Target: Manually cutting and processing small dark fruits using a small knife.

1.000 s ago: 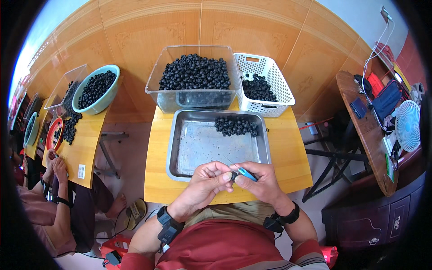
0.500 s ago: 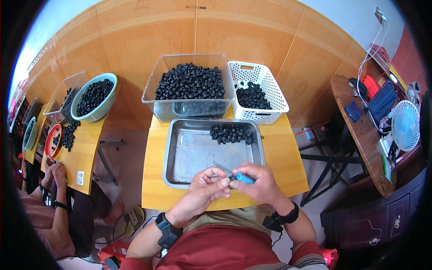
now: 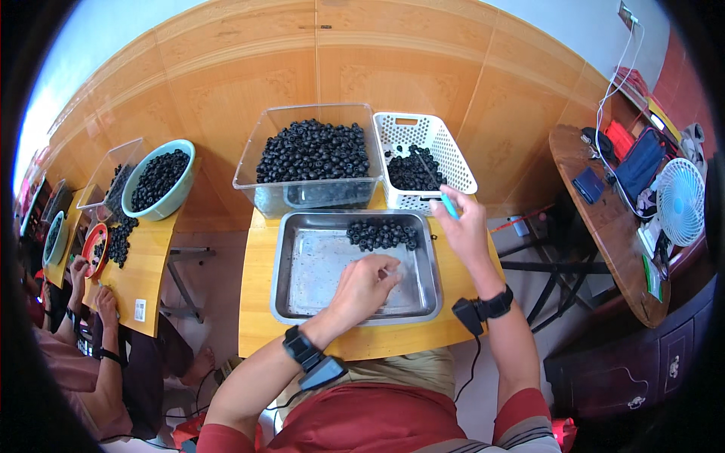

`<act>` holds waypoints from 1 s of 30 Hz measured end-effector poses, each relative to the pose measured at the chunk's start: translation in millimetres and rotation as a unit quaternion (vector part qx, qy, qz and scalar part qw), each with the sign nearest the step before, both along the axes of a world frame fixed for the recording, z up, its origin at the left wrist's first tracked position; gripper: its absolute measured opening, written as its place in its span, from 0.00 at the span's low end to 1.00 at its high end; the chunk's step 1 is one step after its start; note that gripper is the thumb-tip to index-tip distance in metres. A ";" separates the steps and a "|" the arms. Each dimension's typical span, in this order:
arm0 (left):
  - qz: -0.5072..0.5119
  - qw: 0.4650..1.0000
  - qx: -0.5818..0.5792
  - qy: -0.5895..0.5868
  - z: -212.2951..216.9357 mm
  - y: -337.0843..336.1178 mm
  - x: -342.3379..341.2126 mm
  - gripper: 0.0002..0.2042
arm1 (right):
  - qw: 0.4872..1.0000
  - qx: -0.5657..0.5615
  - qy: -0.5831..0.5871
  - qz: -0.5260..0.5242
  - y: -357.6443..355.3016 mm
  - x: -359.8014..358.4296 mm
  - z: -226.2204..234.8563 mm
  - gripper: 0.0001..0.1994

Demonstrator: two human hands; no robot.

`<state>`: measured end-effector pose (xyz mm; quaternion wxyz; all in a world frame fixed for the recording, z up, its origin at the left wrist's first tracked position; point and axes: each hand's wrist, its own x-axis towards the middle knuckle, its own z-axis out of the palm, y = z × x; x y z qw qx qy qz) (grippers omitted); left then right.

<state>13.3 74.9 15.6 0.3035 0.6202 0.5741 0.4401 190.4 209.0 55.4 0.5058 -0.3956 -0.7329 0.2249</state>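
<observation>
Right hand [image 3: 462,226] clamped on a blue-handled tool [image 3: 447,202], its thin tip over the white basket [image 3: 453,162] at one o'clock. Left hand [image 3: 364,285], fingers loosely curled and holding nothing, hovers over the steel tray [image 3: 302,302]; dark beads [image 3: 381,234] heaped at the tray's twelve o'clock.

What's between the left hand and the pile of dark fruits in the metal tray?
Head view: only bare tray floor lies between the left hand and the pile of dark fruits at the back of the metal tray.
</observation>
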 end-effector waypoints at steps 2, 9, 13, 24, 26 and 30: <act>-0.017 0.996 0.025 0.079 -2.1 22.0 7.0 0.14 | 1.000 -0.030 0.006 0.003 -14.8 12.3 -9.3 0.21; -0.022 0.949 0.021 0.314 -25.7 79.0 25.8 0.15 | 0.990 -0.129 0.045 0.017 -63.0 42.6 -18.3 0.18; -0.036 0.945 0.007 0.326 -33.6 89.7 28.1 0.12 | 0.984 -0.174 0.043 0.007 -81.5 58.2 -21.6 0.16; -0.106 0.950 0.057 0.290 -28.3 69.2 14.0 0.07 | 0.969 -0.228 0.092 0.041 -91.1 54.2 -40.9 0.14; -0.116 0.952 0.039 0.282 -23.5 61.7 8.7 0.07 | 0.969 -0.218 0.100 0.057 -89.5 51.2 -48.0 0.14; -0.120 0.993 -0.010 -0.010 -33.4 45.7 -1.2 0.06 | 0.972 -0.211 0.080 0.072 -93.9 41.3 -38.5 0.14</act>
